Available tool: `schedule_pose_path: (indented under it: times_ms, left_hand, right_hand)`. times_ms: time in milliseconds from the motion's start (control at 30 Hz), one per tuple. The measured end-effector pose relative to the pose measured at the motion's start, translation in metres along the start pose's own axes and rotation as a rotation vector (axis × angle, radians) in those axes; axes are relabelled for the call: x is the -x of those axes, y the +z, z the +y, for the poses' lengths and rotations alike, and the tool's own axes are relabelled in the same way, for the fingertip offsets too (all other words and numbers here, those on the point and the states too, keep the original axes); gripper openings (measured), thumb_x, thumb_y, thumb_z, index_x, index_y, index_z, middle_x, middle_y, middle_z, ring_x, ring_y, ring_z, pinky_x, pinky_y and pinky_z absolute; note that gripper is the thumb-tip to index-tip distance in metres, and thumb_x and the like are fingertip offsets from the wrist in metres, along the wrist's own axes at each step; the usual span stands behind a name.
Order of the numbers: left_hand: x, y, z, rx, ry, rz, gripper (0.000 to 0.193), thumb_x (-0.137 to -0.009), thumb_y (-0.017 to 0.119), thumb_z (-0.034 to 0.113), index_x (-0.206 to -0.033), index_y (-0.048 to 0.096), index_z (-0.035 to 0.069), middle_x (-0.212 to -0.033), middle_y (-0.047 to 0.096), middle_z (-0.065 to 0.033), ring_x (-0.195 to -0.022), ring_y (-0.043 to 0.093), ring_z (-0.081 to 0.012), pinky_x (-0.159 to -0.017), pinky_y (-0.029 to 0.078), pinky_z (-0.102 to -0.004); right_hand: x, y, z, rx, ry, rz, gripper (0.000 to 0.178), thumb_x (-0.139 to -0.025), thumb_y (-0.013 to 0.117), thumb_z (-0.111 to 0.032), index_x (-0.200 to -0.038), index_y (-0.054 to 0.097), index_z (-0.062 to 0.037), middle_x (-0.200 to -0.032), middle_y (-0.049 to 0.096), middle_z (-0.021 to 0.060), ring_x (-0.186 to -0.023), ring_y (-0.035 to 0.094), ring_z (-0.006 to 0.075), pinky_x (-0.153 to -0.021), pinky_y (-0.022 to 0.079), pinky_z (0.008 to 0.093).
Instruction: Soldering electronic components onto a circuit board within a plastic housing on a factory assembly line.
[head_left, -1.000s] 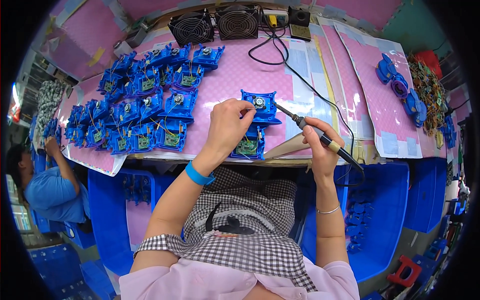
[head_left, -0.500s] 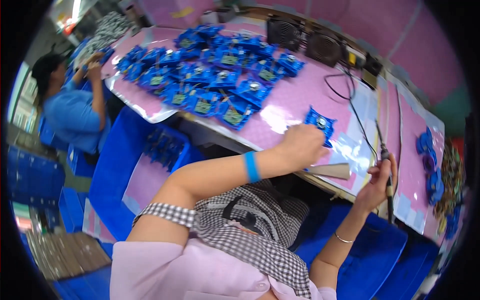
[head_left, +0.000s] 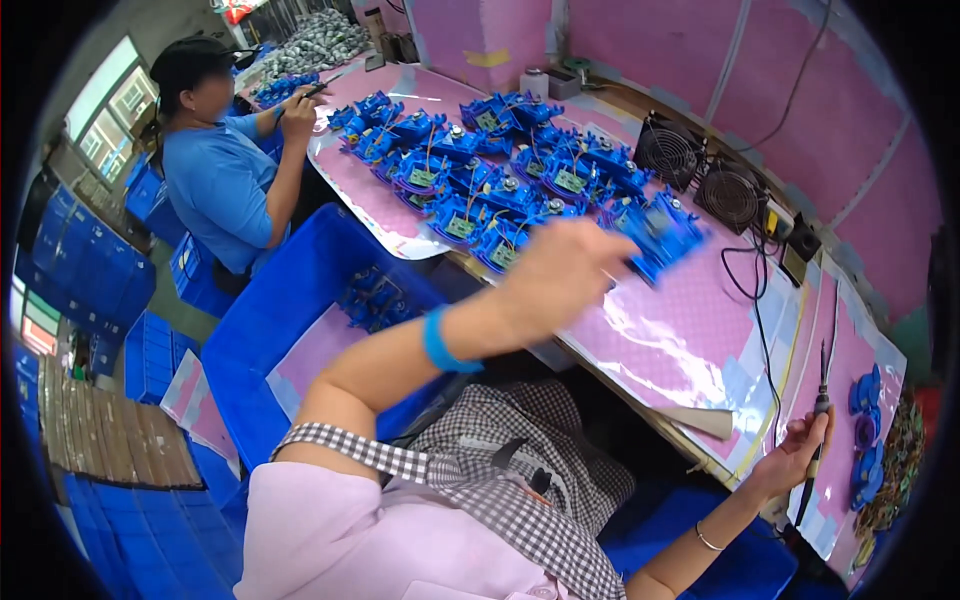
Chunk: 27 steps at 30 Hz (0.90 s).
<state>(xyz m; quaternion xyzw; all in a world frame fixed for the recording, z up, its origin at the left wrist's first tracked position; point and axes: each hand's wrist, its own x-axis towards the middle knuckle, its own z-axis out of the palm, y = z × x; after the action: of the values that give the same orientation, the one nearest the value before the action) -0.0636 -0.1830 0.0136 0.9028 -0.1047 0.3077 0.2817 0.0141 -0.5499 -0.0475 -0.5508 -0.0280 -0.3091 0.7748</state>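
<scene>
Head view: left hand (head_left: 565,270) is reaching across the front of the bench (head_left: 640,345) and pinching the near edge of a blue housing (head_left: 660,238), fingers nearly closed; blur is hiding the exact contact points. That housing is sitting at the right end of the clustered blue assemblies (head_left: 460,222), left of the black cable (head_left: 752,290); can't tell if it's touching the bench or its neighbours. Right hand (head_left: 797,450) is gripping a soldering iron (head_left: 822,400) by the handle, fingers curled round it, tip pointing up and away from the housing. Two black fans (head_left: 728,196) are standing behind. More blue parts (head_left: 866,440) are lying beyond the iron, next to a wire bundle (head_left: 898,465). Co-worker in blue (head_left: 215,180) is sitting at far left, holding a dark tool.
</scene>
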Motion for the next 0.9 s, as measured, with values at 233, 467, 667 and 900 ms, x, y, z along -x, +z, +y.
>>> schedule_pose_path:
  times_ms: [233, 467, 667, 900]
  left_hand:
    - [-0.031, -0.116, -0.153, -0.716, -0.240, 0.300, 0.019, -0.081, 0.062, 0.008, -0.098, 0.070, 0.010, -0.085, 0.064, -0.0189, -0.081, 0.064, -0.0354, -0.070, 0.050, -0.0438]
    - [-0.077, -0.137, -0.293, -1.101, -0.491, 0.027, 0.021, -0.086, 0.052, 0.009, -0.096, 0.069, 0.006, -0.100, 0.064, -0.0218, -0.089, 0.067, -0.0372, -0.070, 0.057, -0.0441]
    - [-0.120, -0.102, -0.382, -1.127, -0.629, -0.107, 0.024, -0.087, 0.051, 0.012, -0.102, 0.070, 0.007, -0.105, 0.067, -0.0174, -0.095, 0.067, -0.0313, -0.074, 0.057, -0.0442]
    - [-0.065, -0.161, -0.489, -1.065, -0.401, -0.290, 0.036, -0.082, 0.063, 0.025, -0.113, 0.062, 0.007, -0.108, 0.064, -0.0201, -0.100, 0.061, -0.0376, -0.084, 0.050, -0.0450]
  right_hand:
    - [0.000, 0.018, 0.010, -0.002, 0.055, -0.042, 0.028, -0.094, 0.057, -0.014, -0.116, 0.059, 0.0022, -0.085, 0.060, 0.0031, -0.065, 0.050, 0.0053, -0.059, 0.041, 0.0175]
    - [0.008, 0.026, 0.010, 0.055, 0.086, -0.061, 0.029, -0.093, 0.058, -0.013, -0.117, 0.057, 0.0041, -0.086, 0.059, 0.0034, -0.067, 0.050, 0.0049, -0.060, 0.042, 0.0175]
    - [0.018, -0.013, -0.026, 0.301, 0.003, 0.111, 0.028, -0.094, 0.056, -0.013, -0.117, 0.058, 0.0029, -0.088, 0.059, 0.0017, -0.068, 0.047, 0.0041, -0.060, 0.040, 0.0178]
    - [-0.017, 0.025, -0.025, 0.486, -0.100, 0.299, 0.021, -0.087, 0.065, -0.012, -0.105, 0.068, -0.0021, -0.069, 0.056, -0.0026, -0.060, 0.047, 0.0045, -0.054, 0.035, 0.0215]
